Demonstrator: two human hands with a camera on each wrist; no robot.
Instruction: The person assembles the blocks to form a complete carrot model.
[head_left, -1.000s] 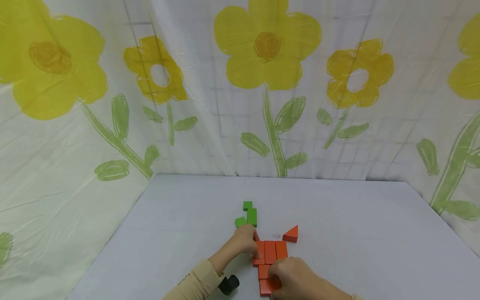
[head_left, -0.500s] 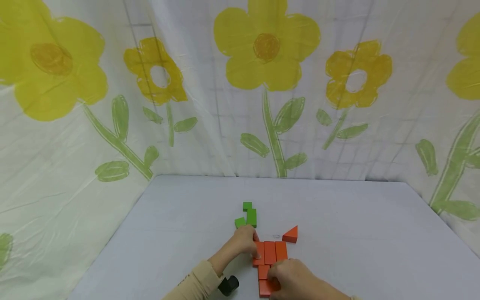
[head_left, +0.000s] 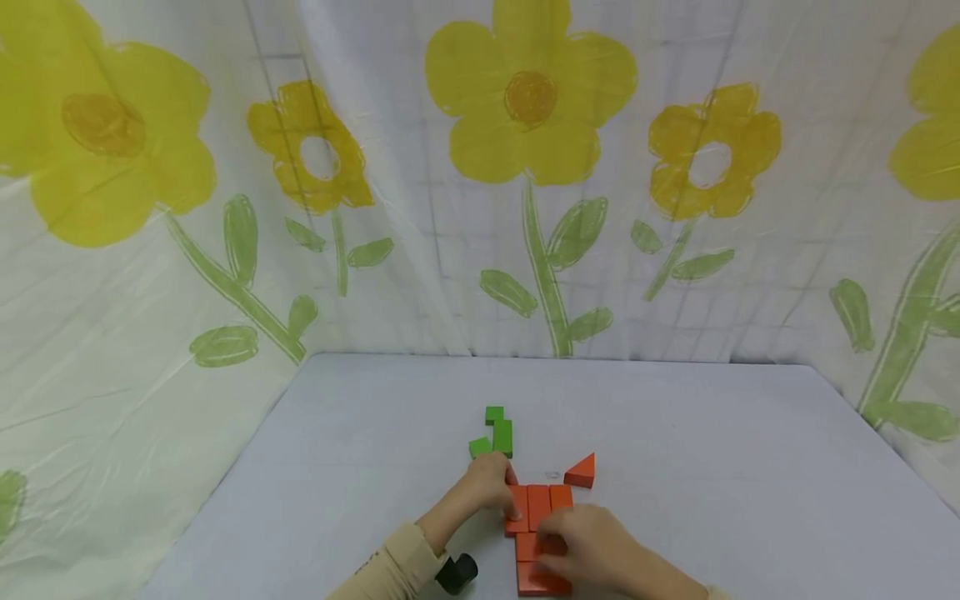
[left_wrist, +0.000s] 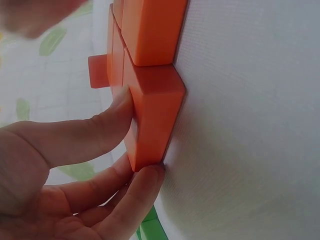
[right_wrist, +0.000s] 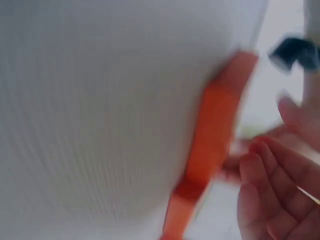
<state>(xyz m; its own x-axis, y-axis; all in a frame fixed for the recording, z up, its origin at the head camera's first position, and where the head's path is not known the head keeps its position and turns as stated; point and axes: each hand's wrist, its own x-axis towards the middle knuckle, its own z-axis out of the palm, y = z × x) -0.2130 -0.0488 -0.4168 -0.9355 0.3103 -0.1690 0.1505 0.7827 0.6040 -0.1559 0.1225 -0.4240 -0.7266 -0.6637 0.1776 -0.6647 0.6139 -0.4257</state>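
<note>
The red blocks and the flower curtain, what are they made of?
The red blocks look like painted wood, maybe plastic: smooth, evenly coloured, with a soft sheen.

The flower curtain looks like thin cloth or plastic sheet, slightly shiny: it creases, and faint lines seem to show through.

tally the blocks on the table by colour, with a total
Green blocks: 3
Red-orange blocks: at least 6; the right hand covers part of the group, so the exact count is unclear
Total: at least 9
</note>
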